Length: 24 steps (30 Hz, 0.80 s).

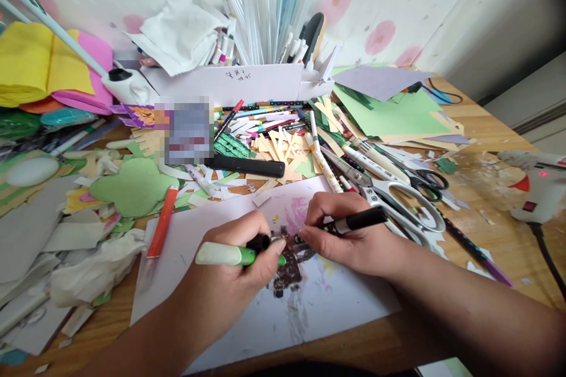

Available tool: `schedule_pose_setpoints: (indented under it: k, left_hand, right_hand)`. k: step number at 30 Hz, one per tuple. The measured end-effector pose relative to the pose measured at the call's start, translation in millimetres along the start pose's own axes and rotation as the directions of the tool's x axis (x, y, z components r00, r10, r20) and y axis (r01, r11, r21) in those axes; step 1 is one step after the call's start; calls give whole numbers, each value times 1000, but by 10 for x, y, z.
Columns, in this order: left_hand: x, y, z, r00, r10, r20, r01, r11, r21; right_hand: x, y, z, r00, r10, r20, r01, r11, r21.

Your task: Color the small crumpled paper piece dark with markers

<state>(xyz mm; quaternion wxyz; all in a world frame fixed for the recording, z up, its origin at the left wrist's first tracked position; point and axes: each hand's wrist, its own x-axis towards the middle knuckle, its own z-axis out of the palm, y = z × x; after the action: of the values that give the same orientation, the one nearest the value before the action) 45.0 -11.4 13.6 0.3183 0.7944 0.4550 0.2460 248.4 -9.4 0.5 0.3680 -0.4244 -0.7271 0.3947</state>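
Observation:
My left hand [230, 291] is closed around a white-and-green marker [219, 254]. A black cap [257, 242] also pokes out between its fingers. Pinched in my right hand [349, 241] is a black marker [360, 219], its back end pointing right and its tip side toward the left fingertips. Whatever small piece lies between the two sets of fingertips is too small to make out. Both hands are over a white sheet [212, 336] stained pink and grey. A dark brown patch [289, 271] shows on the sheet just below the fingertips.
Scissors [404, 203] and a purple pen [477, 250] lie right of the sheet. A glue gun [537, 185] with a cord is at far right. An orange marker [163, 221] and paper scraps [97, 265] are left. Behind stands a white organizer box [265, 82].

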Motion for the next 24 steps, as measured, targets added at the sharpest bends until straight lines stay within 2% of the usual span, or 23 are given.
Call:
schedule_pose_setpoints:
  k: [12,17,21,24]
  left_hand:
    - [5,-12,13,1000,-5,0,5,1000,-6]
    - [-16,-8,2,999,33,-9,-33,997,74]
    - [-44,18,-45,996,85,37,-90,988,125]
    - [-47,30,-65,995,85,48,-91,985,145]
  right_hand:
    - [0,-10,-9,999,-13,-31,11,997,-74]
    - [-2,-25,1,997,-31,65,26,997,72]
    - [-1,-25,-9,999,6,45,-9,998,57]
    - [0,-23,-10,999,-9,47,7,999,53]
